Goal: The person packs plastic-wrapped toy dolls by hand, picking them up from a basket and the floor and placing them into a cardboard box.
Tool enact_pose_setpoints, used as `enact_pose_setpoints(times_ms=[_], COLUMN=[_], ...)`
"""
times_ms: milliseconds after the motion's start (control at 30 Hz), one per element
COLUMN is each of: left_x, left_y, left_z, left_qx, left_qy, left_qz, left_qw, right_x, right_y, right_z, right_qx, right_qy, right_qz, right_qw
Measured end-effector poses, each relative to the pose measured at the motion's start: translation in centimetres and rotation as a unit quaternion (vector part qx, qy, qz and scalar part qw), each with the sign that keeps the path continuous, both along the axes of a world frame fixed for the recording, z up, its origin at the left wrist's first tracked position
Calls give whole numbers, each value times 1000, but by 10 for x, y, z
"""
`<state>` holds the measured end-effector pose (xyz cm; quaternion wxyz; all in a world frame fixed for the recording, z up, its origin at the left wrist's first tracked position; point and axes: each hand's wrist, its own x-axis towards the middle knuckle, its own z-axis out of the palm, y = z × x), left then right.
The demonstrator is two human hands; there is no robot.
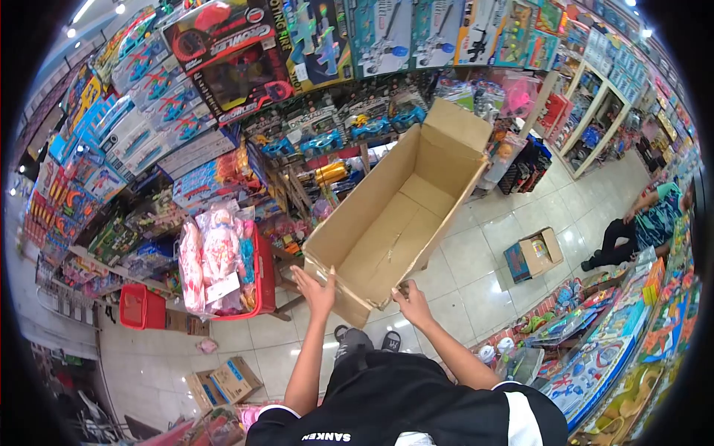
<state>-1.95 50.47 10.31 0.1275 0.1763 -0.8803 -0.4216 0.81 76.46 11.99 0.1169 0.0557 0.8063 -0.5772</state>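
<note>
A long, open-topped cardboard box (405,215) slants in front of me, its near end low by my hands and a flap raised at its far end. Nothing shows inside it. My left hand (317,294) is at the box's near left corner, fingers stretched out and thumb against the cardboard. At the near right corner, my right hand (413,306) has its fingers closed on the box's edge. What bears the box's weight is mostly hidden beneath it.
Left of the box, a red basket (264,279) holds bagged dolls. A red bin (143,306) and small cartons (236,380) are on the tiled floor (461,297). Toy shelves surround the aisle. Another carton (534,255) and a seated person (647,223) are to the right.
</note>
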Motion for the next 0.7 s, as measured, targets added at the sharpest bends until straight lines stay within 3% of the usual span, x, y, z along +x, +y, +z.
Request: enact_pose_setpoints(times_ms=[67,100,133,200,367,467,533,700], left_x=[10,11,8,4,-39,-71,-89,-128], left_y=[15,16,15,20,-21,-48,-59,-66], left_z=[4,1,-3,0,-11,-17,-10,-9], left_qx=[-3,-5,-4,184,173,155,153,144], left_qy=[-79,-14,-16,-27,-17,23,-17,24], left_qz=[70,7,13,-84,-32,-58,-34,-13], left_qw=[994,1000,1000,979,984,986,988,989], right_x=[-10,-17,-25,-43,-92,-116,-135,-185], right_y=[-11,-17,-23,-37,-53,-50,-30,22], right_z=[-4,-8,-15,-27,-14,1,12,34], right_qx=[-17,-34,-33,35,54,4,148,286], right_qy=[5,15,12,84,78,134,289,329], right_qz=[46,82,89,167,186,147,118,54], right_qw=[999,996,995,982,978,980,938,898])
